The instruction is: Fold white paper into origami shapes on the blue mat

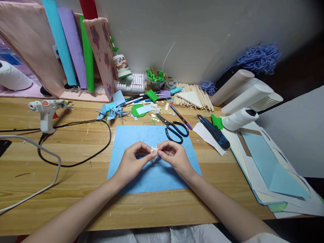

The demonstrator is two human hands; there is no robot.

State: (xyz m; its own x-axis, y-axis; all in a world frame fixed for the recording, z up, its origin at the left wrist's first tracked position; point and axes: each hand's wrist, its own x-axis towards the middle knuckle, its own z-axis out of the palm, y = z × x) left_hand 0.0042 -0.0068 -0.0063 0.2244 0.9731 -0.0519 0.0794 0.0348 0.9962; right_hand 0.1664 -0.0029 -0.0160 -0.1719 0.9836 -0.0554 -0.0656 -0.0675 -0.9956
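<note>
Between my two hands is a small cream-white folded paper piece (154, 154), pinched above the blue mat (124, 138). My left hand (135, 158) grips its left side between thumb and fingers. From the right, my right hand (174, 156) pinches the other edge with thumb and forefinger. The piece has a flared, crinkled top and a narrower lower end; its exact shape is too small to make out. Just beyond my right hand, black-handled scissors (174, 129) lie partly on the mat with their blades pointing away to the left.
A white glue gun (47, 114) stands at the left with its black cord (110, 135) looped on the table. To the right lie a utility knife (214, 131), a thread cone (240, 118) and stacked paper sheets (263, 162). Pens, paper scraps and wooden sticks (202, 103) line the back.
</note>
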